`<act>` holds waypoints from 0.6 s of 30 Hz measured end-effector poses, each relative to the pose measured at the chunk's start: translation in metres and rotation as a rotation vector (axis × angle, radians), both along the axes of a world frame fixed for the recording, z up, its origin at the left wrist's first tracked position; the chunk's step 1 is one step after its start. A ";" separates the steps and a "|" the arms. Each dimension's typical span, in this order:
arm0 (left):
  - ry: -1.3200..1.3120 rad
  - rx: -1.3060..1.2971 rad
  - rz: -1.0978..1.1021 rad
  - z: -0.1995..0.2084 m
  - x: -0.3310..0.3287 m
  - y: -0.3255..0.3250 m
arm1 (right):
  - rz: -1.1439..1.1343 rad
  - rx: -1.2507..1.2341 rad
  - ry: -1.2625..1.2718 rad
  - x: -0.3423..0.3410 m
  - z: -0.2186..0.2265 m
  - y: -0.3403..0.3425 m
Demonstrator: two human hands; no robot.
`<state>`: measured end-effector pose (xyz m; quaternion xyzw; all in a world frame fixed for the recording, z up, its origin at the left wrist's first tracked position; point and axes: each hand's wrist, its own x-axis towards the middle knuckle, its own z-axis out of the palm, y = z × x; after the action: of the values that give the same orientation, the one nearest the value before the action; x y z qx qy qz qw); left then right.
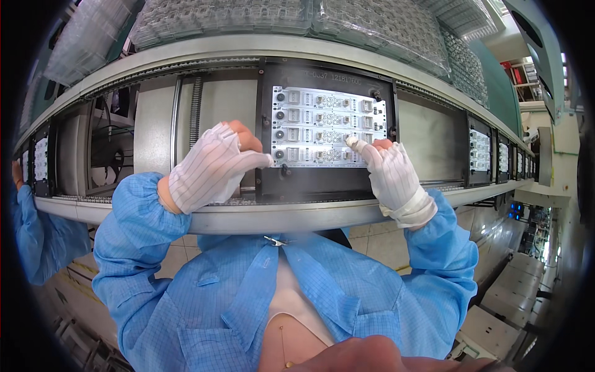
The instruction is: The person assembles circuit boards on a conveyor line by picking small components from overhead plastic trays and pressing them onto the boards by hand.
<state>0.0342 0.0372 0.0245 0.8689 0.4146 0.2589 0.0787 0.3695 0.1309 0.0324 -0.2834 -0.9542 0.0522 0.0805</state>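
Observation:
A white circuit board panel (331, 133), with several rows of components, lies in a black carrier plate (297, 186) on the conveyor in front of me. My left hand (214, 164), in a striped white glove with bare fingertips, is at the panel's left edge. Its thumb stretches to the lower left corner, apart from the bent fingers, and nothing shows in its grasp. My right hand (393, 177), gloved alike, reaches over the panel's right side. Its covered thumb tip touches or hovers just over the lower rows; the bent fingers are partly hidden, with no held thing visible.
Metal conveyor rails (285, 218) run across in front of me. More loaded carriers (480, 152) stand along the line to the right. Clear plastic trays (378, 31) are stacked behind the far rail. At the far left a co-worker's blue sleeve (52, 239) reaches toward another carrier.

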 end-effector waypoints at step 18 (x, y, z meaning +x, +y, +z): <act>0.131 0.059 0.084 -0.005 -0.033 -0.007 | 0.030 0.098 0.444 -0.016 -0.025 0.052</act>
<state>0.0015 0.0302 0.0198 0.8678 0.4470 0.2164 0.0149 0.3534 0.1831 0.0074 -0.2464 -0.9185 0.0682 0.3015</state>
